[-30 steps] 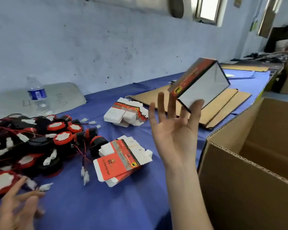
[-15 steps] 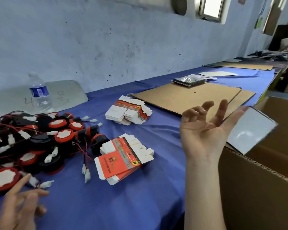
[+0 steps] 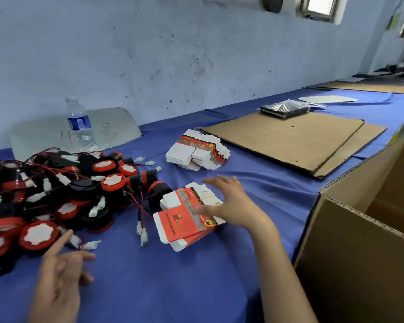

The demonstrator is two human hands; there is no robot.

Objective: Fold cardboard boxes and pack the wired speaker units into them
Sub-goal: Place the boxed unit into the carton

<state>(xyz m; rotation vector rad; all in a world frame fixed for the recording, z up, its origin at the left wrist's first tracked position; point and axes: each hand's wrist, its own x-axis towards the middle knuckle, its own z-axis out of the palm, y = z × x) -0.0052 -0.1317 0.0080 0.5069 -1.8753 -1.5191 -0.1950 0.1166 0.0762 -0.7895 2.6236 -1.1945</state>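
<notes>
Looks like the next flat box comes off the near stack of orange-and-white box blanks [image 3: 184, 223]. It lies slantwise on the blue tablecloth [image 3: 154, 290], with its long axis running from near-left to far-right. The right hand [image 3: 231, 206] is way closer, right over the stack's right end with fingers spread wide and gripping nothing, but it's too blurry to tell if they touch the top blank. The left hand [image 3: 58, 278] is well off to the stack's left, loose and empty, by the near edge of the pile of wired speaker units [image 3: 63, 190], which sits just left of the stack.
</notes>
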